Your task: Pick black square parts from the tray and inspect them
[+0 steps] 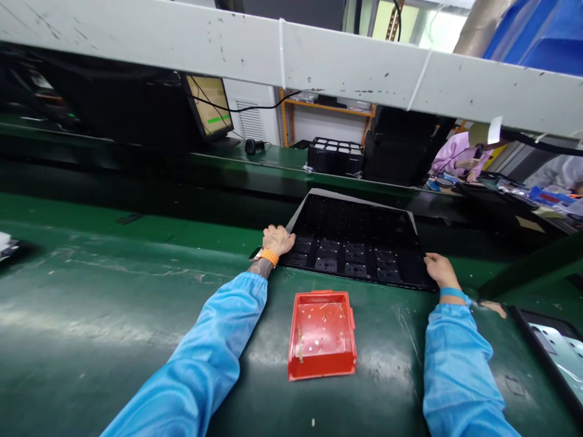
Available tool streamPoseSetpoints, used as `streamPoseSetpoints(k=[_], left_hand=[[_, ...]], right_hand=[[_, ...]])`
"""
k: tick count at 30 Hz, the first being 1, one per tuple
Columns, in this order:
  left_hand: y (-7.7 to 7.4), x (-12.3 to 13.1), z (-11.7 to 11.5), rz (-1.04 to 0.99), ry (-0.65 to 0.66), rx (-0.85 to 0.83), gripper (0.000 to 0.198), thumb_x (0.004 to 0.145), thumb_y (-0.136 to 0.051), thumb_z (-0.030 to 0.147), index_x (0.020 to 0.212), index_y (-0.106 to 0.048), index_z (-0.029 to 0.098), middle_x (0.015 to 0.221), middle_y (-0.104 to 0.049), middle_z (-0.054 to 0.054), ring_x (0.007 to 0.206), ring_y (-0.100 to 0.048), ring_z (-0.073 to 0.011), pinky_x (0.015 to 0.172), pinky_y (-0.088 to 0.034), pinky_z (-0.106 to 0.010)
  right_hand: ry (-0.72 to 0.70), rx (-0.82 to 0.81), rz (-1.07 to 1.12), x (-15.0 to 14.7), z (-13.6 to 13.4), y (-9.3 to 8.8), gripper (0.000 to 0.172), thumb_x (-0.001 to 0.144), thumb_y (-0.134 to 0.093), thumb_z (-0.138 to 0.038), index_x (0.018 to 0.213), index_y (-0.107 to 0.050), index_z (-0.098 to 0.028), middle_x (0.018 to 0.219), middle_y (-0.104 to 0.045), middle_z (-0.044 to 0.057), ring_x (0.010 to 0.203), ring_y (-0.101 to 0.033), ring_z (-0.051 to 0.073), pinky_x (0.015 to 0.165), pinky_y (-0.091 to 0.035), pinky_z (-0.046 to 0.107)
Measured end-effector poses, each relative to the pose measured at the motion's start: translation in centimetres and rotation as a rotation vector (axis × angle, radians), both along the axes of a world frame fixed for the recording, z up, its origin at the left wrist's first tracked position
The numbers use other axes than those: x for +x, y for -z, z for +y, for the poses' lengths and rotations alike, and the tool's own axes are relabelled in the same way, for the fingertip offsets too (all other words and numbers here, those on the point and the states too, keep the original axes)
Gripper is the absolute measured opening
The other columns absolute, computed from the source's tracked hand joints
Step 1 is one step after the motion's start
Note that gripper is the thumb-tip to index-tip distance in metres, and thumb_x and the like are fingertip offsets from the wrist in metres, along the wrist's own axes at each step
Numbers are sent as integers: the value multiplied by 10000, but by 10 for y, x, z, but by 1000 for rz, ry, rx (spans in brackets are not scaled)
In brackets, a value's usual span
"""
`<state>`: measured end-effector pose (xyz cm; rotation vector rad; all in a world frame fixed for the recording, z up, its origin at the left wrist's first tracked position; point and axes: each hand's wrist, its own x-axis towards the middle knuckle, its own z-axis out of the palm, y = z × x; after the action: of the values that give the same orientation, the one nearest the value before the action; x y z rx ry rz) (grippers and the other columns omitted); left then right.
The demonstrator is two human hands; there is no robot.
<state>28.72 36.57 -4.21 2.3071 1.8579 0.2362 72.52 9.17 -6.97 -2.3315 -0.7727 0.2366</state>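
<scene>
A wide black plastic tray (353,215) with moulded pockets lies on the green bench, a pale sheet edge showing behind it. My left hand (277,240), with an orange watch strap at the wrist, is closed on the tray's left edge. At the opposite edge, my right hand (441,271) grips the near right corner, fingers curled and partly hidden. Between my forearms sits a shallow red bin (322,331) with small scraps scattered on its floor.
A grey shelf beam (255,45) crosses above the bench. Behind stand a monitor (212,106), a scanner (254,146) and a black divided box (336,156). Another black tray (553,346) lies at right. A person in a pink sleeve (450,152) sits farther back.
</scene>
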Motion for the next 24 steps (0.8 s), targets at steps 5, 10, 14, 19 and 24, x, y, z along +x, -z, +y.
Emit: streamPoseSetpoints(k=[5, 10, 14, 19, 24], left_hand=[[-4, 6, 9, 2, -2, -34, 452, 974, -574, 509, 1219, -624, 133, 1235, -637, -125, 1124, -622, -251, 981, -514, -476], [-4, 6, 17, -13, -35, 0, 429, 979, -592, 450, 1282, -599, 146, 1305, -609, -130, 1161, -614, -262, 983, -529, -490], [-4, 5, 27, -13, -2, 6, 401, 971, -621, 387, 1290, -597, 144, 1324, -597, -132, 1176, -608, -266, 985, -535, -490], [-6, 6, 48, 5, 1, -97, 376, 971, -628, 379, 1257, -611, 135, 1235, -637, -118, 1075, -650, -232, 914, -573, -436], [-6, 11, 58, 29, 0, -143, 361, 966, -638, 378, 1233, -622, 135, 1201, -648, -110, 1046, -659, -223, 884, -582, -413]], right_hand=[[44, -117, -92, -2, 3, -3, 201, 1009, -657, -343, 1033, -693, -147, 1090, -700, 72, 1048, -668, 227, 974, -538, 443], [76, -193, -157, -6, 5, -11, 160, 1001, -659, -298, 1030, -706, -147, 1047, -720, 77, 1008, -687, 220, 967, -540, 429], [79, -205, -219, -12, 7, -14, 139, 980, -618, -212, 1037, -721, -137, 1046, -734, 129, 1015, -698, 254, 971, -523, 421], [88, -232, -267, -19, 11, -16, 204, 932, -566, -207, 980, -752, -139, 1010, -744, 176, 990, -706, 324, 896, -515, 370], [123, -279, -289, -26, 14, -18, 213, 922, -537, -188, 959, -735, -117, 916, -730, 191, 924, -711, 343, 836, -522, 376]])
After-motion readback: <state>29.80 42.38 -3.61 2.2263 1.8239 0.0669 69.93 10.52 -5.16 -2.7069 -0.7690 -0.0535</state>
